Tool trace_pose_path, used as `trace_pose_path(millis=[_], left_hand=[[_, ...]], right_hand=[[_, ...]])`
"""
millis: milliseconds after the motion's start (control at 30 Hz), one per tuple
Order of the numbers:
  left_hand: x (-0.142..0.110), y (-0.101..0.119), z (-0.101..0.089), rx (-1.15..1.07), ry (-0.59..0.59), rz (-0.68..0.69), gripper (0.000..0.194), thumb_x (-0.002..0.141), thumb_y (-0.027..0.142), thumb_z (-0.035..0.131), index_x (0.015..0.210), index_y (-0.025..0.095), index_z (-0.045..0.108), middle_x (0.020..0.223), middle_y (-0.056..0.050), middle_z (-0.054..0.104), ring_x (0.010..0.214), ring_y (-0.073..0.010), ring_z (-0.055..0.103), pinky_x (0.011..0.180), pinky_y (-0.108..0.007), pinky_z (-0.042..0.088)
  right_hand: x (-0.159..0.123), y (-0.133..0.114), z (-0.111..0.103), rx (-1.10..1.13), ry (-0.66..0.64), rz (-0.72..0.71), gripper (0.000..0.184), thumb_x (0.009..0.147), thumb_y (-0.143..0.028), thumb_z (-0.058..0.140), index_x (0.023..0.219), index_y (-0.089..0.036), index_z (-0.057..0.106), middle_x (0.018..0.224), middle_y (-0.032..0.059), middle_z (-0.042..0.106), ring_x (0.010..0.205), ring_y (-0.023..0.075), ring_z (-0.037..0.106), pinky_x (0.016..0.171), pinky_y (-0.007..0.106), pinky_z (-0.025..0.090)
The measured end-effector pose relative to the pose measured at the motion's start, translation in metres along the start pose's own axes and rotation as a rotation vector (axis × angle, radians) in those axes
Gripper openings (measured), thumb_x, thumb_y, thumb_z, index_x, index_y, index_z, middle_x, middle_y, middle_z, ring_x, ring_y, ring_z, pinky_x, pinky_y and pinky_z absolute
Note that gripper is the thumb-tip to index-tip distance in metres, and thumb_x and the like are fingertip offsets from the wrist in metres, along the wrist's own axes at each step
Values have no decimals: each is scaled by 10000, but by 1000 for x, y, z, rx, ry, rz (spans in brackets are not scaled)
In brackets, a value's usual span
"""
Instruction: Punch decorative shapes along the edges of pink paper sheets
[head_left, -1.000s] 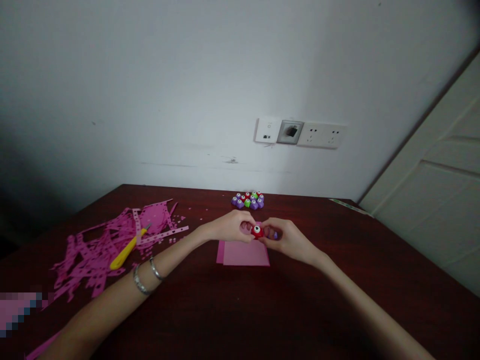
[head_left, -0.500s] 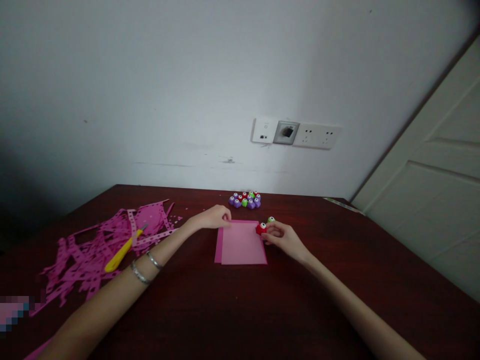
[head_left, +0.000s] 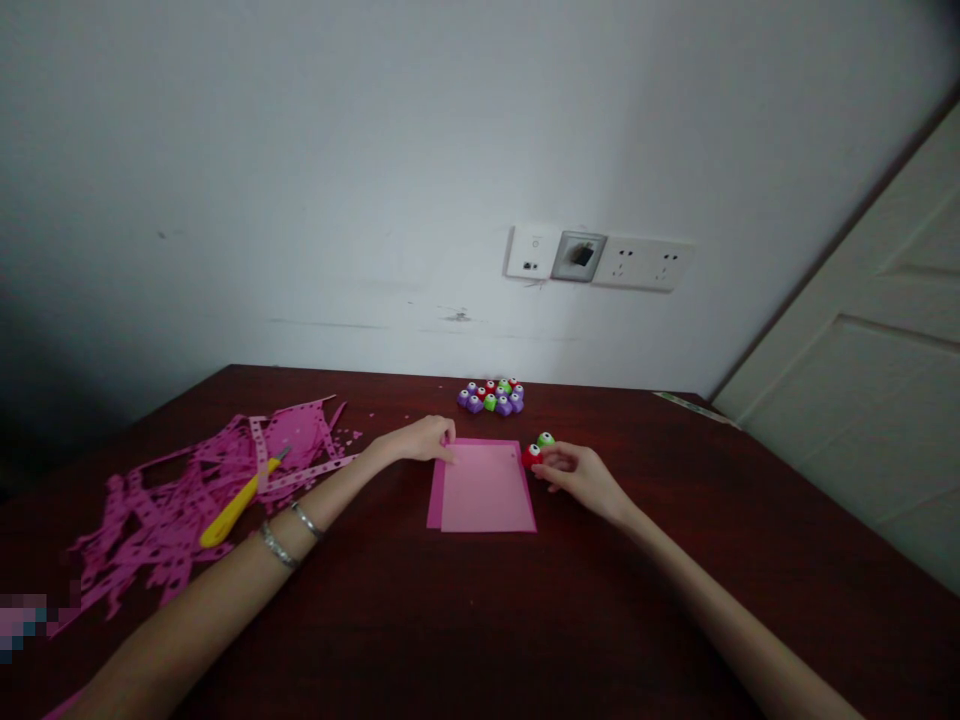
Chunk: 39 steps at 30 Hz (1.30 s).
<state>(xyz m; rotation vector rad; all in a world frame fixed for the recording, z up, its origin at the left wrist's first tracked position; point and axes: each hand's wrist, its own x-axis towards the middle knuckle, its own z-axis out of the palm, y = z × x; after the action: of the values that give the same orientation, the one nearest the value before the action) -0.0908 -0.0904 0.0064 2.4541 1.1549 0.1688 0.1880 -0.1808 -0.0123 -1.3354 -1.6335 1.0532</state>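
Two overlapping sheets lie on the table: a light pink sheet (head_left: 487, 490) over a darker pink sheet (head_left: 436, 500) that shows along the left and top. At their upper left corner, my left hand (head_left: 427, 440) is closed, its thumb on the paper. A small dark mark shows near the light sheet's upper right corner. Just right of that corner, my right hand (head_left: 581, 475) pinches a red paper punch (head_left: 532, 456) with a white, eye-like top. Behind it stands a green paper punch (head_left: 546, 440).
Several purple, red and green punches (head_left: 491, 398) cluster near the wall. Left of my left arm, punched pink paper strips (head_left: 165, 510) are heaped, with a yellow-handled cutting tool (head_left: 240, 505) on them. A thin strip (head_left: 697, 408) lies at the back right.
My right hand has moved the red punch slightly right, off the sheets' edge. A small mark now shows at the paper's upper right corner. My left hand stays at the upper left corner.
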Motion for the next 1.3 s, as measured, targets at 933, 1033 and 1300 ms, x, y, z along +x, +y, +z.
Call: trace_pose_path(millis=[933, 1033, 1300], left_hand=[[-1, -12, -10, -748, -51, -7, 187, 647, 269, 653, 738, 106, 643, 569, 7, 547, 501, -69, 425, 484, -219, 295], [-1, -12, -11, -752, -57, -14, 202, 641, 277, 661, 740, 102, 644, 568, 8, 542, 504, -69, 422, 484, -220, 290], [-2, -11, -10, -791, -72, -46, 190, 628, 263, 659, 735, 107, 641, 574, 8, 543, 513, -68, 423, 497, -227, 292]], right_hand=[[-4, -15, -10, -81, -60, 144, 242, 664, -317, 699, 784, -129, 606, 633, 28, 657, 550, 122, 607, 470, 209, 506], [-4, -12, -10, -88, -49, 136, 247, 661, -319, 700, 783, -127, 604, 622, 25, 652, 539, 119, 601, 464, 209, 505], [-3, -10, -8, -99, -20, 110, 243, 655, -313, 701, 774, -133, 590, 653, 24, 658, 527, 114, 604, 451, 207, 512]])
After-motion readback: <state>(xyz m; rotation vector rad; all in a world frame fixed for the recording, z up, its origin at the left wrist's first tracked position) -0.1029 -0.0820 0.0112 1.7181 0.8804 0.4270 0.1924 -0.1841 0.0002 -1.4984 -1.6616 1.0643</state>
